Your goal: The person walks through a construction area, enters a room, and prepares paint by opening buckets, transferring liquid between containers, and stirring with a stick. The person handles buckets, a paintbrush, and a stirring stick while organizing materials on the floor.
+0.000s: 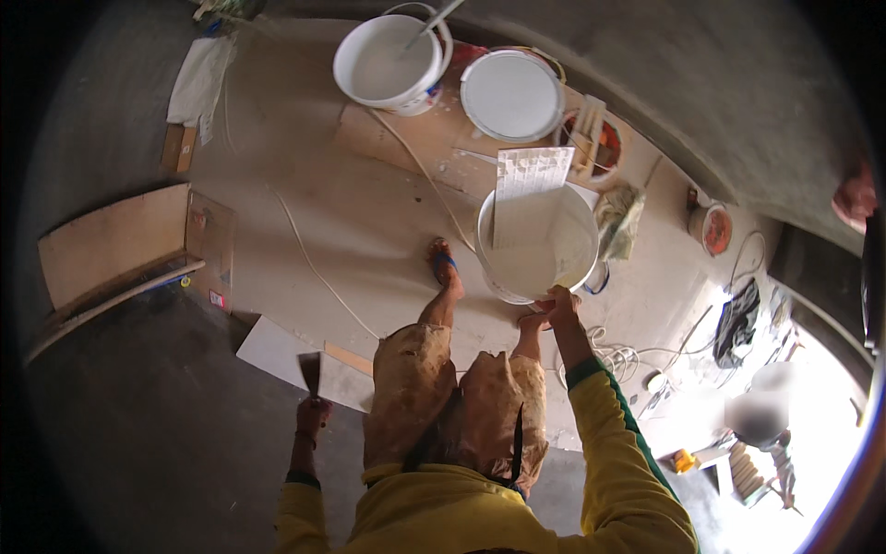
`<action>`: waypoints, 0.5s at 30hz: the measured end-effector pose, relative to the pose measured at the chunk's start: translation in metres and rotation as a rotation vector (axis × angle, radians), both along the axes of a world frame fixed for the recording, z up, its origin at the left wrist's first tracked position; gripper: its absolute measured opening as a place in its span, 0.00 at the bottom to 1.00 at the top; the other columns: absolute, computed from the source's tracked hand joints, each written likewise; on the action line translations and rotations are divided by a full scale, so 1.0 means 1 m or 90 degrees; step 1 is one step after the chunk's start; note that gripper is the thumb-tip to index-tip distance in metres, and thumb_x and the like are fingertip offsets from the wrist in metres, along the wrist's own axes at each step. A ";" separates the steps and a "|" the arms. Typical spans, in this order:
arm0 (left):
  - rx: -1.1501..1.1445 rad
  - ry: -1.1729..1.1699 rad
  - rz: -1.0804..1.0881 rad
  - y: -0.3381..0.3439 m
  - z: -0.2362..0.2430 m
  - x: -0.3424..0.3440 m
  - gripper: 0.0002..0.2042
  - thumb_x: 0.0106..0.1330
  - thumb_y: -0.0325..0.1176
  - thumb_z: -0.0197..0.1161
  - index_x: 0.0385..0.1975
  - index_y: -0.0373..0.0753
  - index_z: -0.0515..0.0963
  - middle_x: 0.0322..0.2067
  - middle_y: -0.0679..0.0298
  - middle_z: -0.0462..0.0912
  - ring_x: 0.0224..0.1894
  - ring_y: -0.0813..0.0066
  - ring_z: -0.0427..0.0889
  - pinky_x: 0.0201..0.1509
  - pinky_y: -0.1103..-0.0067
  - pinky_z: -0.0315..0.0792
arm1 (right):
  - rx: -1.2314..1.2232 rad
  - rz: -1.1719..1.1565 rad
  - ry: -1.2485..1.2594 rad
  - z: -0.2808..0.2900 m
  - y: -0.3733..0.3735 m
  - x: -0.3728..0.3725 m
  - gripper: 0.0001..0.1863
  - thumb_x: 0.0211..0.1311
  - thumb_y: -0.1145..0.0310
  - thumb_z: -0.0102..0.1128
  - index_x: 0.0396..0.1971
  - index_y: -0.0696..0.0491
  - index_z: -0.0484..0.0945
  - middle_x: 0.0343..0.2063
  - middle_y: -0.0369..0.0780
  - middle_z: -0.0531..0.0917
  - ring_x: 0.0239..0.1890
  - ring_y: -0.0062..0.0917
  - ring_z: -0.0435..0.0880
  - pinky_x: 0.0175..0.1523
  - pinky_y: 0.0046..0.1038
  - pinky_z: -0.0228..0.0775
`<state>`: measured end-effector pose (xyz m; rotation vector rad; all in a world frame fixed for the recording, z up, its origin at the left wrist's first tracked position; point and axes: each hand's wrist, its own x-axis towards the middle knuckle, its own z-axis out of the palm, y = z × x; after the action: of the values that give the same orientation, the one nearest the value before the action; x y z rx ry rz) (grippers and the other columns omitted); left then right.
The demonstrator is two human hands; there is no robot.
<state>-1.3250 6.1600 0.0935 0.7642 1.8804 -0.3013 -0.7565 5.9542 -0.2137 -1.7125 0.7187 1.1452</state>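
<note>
Down at the lower left, my left hand is closed round the handle of a putty knife, its wide blade pointing up. My right hand grips the near rim of a white bucket beside my feet, with pale material inside. A flat pale board with a patchy white surface leans in that bucket and rises above its far rim. My sandalled left foot is left of the bucket.
A white bucket with a stick, a lidded bucket and orange containers stand along the wall. Boards lie left. Cables coil at right. Another person is in the bright area at lower right.
</note>
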 end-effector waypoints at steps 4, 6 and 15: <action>0.150 -0.026 0.116 0.029 0.010 -0.027 0.03 0.52 0.26 0.60 0.22 0.40 0.72 0.16 0.68 0.72 0.17 0.82 0.68 0.19 0.83 0.60 | 0.048 -0.005 -0.010 0.027 0.110 -0.013 0.10 0.43 0.71 0.60 0.27 0.57 0.73 0.25 0.43 0.75 0.24 0.36 0.78 0.30 0.41 0.78; 0.122 -0.021 0.121 0.022 0.001 -0.040 0.04 0.51 0.27 0.60 0.20 0.41 0.72 0.15 0.70 0.71 0.16 0.83 0.67 0.18 0.83 0.60 | -0.015 0.048 -0.034 0.012 0.149 -0.012 0.09 0.43 0.71 0.59 0.26 0.58 0.74 0.25 0.43 0.75 0.23 0.36 0.78 0.30 0.41 0.78; -0.091 -0.062 -0.047 -0.083 -0.039 -0.016 0.02 0.52 0.28 0.60 0.22 0.38 0.74 0.18 0.68 0.76 0.22 0.81 0.73 0.27 0.81 0.68 | 0.032 0.335 -0.063 0.010 0.198 0.045 0.17 0.39 0.74 0.57 0.34 0.60 0.76 0.26 0.40 0.75 0.27 0.32 0.77 0.32 0.38 0.80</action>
<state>-1.3412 6.0772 0.0547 0.7388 1.7222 -0.4319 -0.7112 6.1519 -0.2035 -1.9591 0.1721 1.3998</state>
